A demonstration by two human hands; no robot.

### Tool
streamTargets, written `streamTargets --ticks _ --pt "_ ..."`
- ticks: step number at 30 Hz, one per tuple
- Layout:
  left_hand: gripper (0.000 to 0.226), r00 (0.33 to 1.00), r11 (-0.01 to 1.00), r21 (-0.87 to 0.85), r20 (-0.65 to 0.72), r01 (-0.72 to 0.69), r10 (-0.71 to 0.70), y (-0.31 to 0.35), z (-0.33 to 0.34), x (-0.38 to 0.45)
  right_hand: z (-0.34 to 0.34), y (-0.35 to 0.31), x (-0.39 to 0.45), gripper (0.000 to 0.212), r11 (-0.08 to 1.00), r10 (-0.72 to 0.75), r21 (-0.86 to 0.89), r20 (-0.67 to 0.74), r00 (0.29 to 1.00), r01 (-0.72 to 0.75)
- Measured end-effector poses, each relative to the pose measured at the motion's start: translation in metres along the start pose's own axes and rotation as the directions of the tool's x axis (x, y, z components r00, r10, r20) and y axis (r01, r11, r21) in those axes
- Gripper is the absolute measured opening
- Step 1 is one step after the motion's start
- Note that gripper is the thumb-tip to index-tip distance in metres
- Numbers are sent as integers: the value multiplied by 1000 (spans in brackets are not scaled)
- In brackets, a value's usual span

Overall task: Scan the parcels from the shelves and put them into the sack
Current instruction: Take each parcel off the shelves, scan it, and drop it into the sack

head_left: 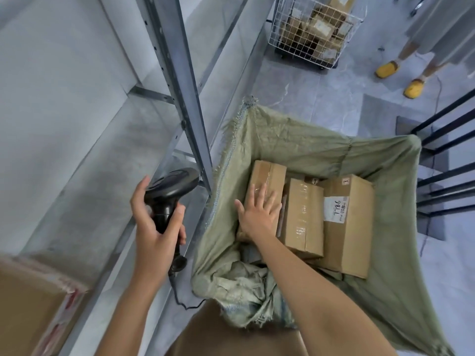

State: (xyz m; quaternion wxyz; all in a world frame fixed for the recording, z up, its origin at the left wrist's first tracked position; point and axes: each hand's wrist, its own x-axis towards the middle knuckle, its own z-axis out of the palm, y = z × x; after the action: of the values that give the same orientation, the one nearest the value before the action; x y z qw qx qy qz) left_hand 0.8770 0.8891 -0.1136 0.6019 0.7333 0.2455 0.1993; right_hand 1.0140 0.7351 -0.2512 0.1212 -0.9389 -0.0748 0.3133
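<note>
Your left hand (154, 224) has its grip curled round the handle of the black scanner (171, 194), held just beside the grey shelf post (180, 80). Your right hand (258, 214) lies flat, fingers spread, on the leftmost box (267, 176) inside the green sack (372, 291), pressing rather than clasping. Two more boxes stand to its right in the sack: a taped box (303, 217) touching it, and a labelled box (349, 227) beyond. Another parcel (28, 304) sits on the shelf at near left. A wire cart (312, 29) of parcels stands far off.
</note>
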Motion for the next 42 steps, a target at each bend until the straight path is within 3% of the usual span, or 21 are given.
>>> streamTargets --ticks 4,12,20,24,33,42 --pt "73 1000 1000 -8 -6 -5 5 4 0 -3 -4 6 -2 69 998 -34 55 -23 999 35" --pt "75 997 999 -22 -68 -39 37 20 0 -43 -30 31 -43 64 964 -197 128 -240 951 232" --pt "78 973 992 -8 -196 -126 122 41 -10 -139 -75 23 -133 62 844 -456 86 -406 792 530" --pt "78 939 987 45 -302 -156 163 50 -27 -194 -76 4 -185 70 725 -616 23 -427 662 689" --pt "78 776 976 146 -592 -161 217 76 -108 -306 -18 -95 -288 68 391 -899 -79 -246 362 917" --pt "73 554 989 117 -820 -88 146 58 -210 -379 71 -182 -381 64 129 -991 -160 11 132 979"
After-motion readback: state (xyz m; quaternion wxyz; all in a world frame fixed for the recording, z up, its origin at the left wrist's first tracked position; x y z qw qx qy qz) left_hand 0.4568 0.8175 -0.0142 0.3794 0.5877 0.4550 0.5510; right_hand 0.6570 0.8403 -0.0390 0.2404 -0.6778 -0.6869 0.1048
